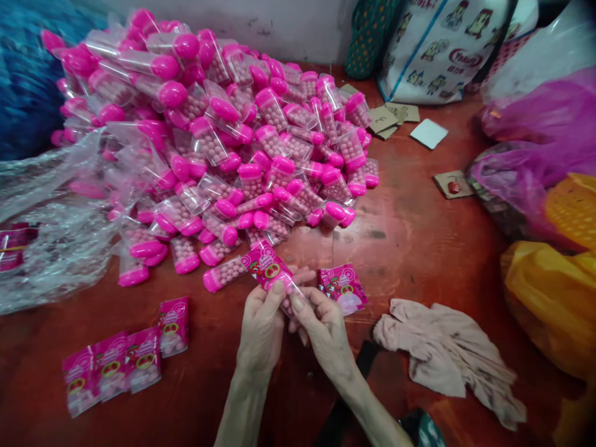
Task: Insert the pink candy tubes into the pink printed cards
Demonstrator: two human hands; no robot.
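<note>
Both my hands grip one clear candy container in a pink printed sleeve, its pale pink balls partly showing. My left hand has its thumb pressed on the front of the sleeve. From the other side my right hand pinches the lower end, its fingers partly hidden behind. Just beyond my hands lies a capped container of pink balls. A flat pink printed sleeve rests to the right of my right hand. At the left, several sleeved containers lie in a row.
A large heap of pink-capped containers fills the back left, beside clear plastic wrap. A crumpled cloth lies at the right. Yellow plastic and purple bags line the right edge; a printed bag stands behind.
</note>
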